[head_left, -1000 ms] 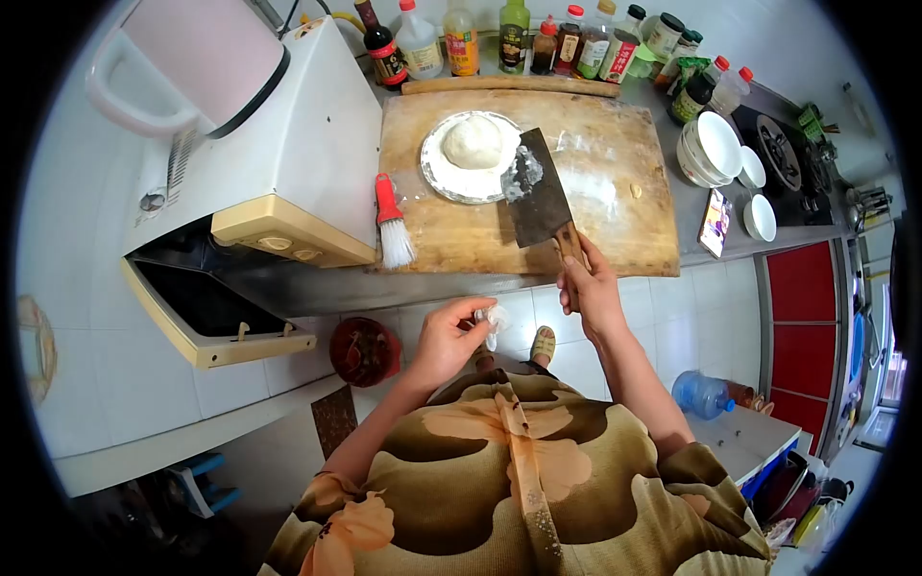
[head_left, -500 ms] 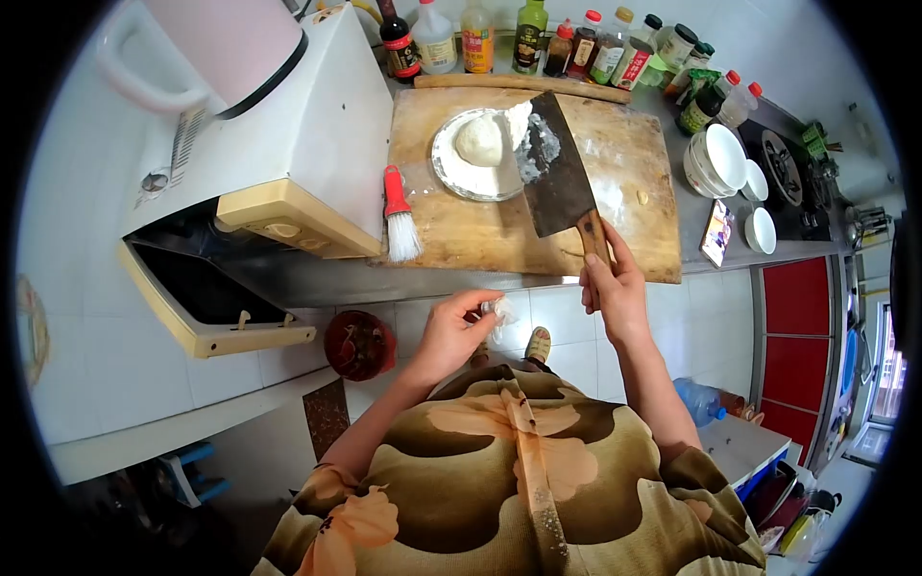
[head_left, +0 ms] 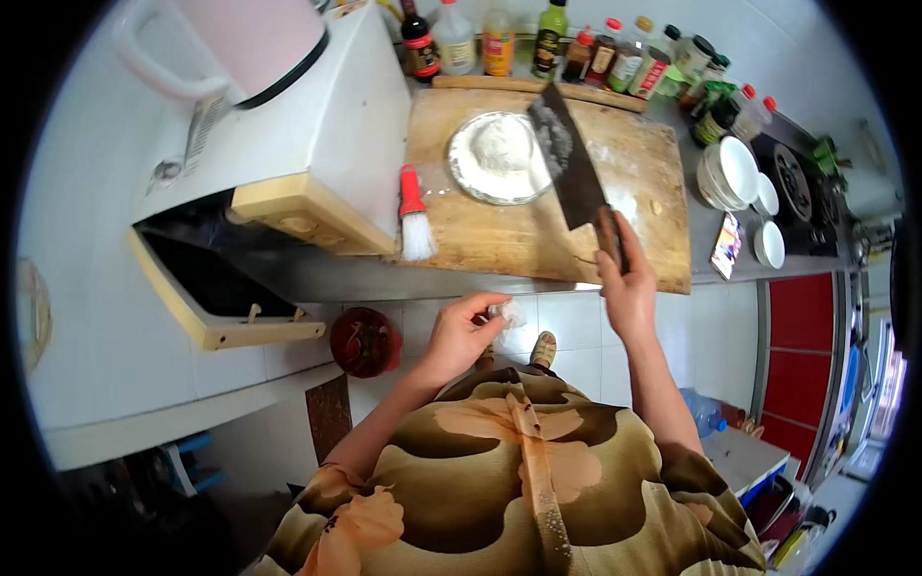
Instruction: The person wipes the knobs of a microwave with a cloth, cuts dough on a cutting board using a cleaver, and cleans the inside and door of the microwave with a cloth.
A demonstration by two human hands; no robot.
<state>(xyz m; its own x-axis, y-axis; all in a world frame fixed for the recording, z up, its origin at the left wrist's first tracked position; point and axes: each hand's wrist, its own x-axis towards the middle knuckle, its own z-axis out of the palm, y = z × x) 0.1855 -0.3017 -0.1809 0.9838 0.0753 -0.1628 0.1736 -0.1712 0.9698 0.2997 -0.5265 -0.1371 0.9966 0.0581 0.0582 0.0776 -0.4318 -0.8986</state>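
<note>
My right hand (head_left: 630, 288) grips a cleaver (head_left: 579, 178) by its wooden handle. The dark blade is tilted, its far part beside the right rim of a round plate (head_left: 471, 188), with white powder stuck to its face. On the plate sits a mound of white flour (head_left: 502, 144). Closer to my body, below the counter edge, my left hand (head_left: 459, 336) pinches a crumpled, whitish, partly see-through piece (head_left: 513, 312), perhaps thin plastic. Plate and cleaver are over a floury wooden cutting board (head_left: 499, 238).
A red-handled brush (head_left: 414, 206) lies on the board's left edge, a rolling pin (head_left: 538, 88) along the back. Several bottles (head_left: 497, 43) line the wall. An oven (head_left: 336, 96) with lowered door stands left; bowls (head_left: 727, 173) and a phone (head_left: 727, 245) are right.
The cleaver blade has turned more on edge. White material that bridged blade and plate has dropped, and the mound now looks broader and powder-covered. My left hand stays about the same.
</note>
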